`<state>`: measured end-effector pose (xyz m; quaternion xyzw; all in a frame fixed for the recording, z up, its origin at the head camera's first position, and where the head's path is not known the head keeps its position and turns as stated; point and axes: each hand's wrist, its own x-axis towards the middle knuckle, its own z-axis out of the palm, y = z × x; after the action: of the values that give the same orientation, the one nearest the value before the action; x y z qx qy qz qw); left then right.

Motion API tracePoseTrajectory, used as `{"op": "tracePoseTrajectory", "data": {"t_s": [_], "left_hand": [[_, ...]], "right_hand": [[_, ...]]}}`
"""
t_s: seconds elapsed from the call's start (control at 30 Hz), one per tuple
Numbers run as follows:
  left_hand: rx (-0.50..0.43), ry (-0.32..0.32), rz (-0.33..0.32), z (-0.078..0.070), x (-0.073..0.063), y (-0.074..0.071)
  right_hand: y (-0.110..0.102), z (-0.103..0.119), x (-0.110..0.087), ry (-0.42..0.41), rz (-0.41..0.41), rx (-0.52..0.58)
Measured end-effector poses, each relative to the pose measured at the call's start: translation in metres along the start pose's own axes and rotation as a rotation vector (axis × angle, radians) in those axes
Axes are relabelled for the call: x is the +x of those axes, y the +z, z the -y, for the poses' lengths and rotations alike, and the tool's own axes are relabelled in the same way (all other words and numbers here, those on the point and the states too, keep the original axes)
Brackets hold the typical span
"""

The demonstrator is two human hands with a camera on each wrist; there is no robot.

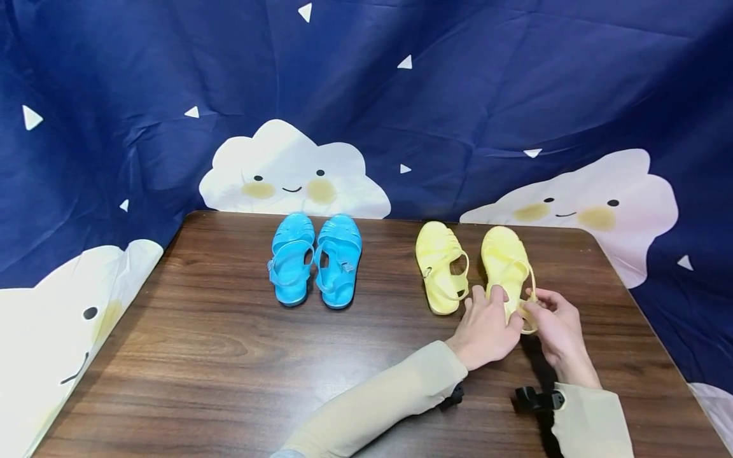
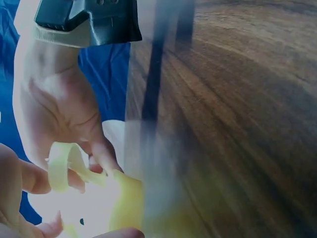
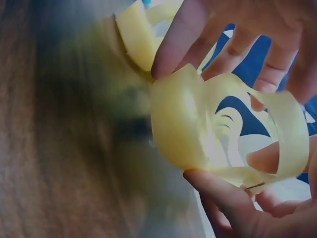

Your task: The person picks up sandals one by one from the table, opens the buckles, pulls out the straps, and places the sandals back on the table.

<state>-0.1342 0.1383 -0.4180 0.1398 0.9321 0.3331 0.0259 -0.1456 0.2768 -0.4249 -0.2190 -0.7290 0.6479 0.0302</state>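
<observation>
A yellow sandal [image 1: 501, 251] lies toe away from me, its heel between both hands. My left hand [image 1: 485, 327] holds its left side; in the right wrist view the thumb touches the edge of the heel [image 3: 176, 119], with other fingers by the strap. My right hand [image 1: 560, 326] pinches the ankle strap on the right side, thumb low near the sole. The back of the strap [image 3: 293, 136] stands up as a loop over the heel. Its mate, another yellow sandal [image 1: 436, 245], lies just left of my left hand.
Two blue sandals [image 1: 293, 232] lie side by side farther left on the brown wooden table [image 1: 229, 356]. A dark blue backdrop [image 1: 366, 76] with white clouds hangs behind the table's far edge. Black wrist mounts [image 1: 538, 399] sit under the sleeves.
</observation>
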Motion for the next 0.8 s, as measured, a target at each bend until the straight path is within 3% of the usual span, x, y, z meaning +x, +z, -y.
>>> {"op": "tracePoseTrajectory", "data": {"t_s": [0.3,0.53,0.8], "left_hand": [[-0.093,0.041,-0.052,0.002,-0.001,-0.010],[-0.149,0.051,-0.064,0.002,-0.004,-0.019],[-0.133,-0.023,-0.003,-0.003,-0.011,-0.036]], "right_hand": [[-0.001,0.013,-0.007,0.046,0.029,0.048],[-0.005,0.020,-0.013,0.023,0.157,0.147],[-0.008,0.029,-0.021,-0.034,0.242,0.208]]}}
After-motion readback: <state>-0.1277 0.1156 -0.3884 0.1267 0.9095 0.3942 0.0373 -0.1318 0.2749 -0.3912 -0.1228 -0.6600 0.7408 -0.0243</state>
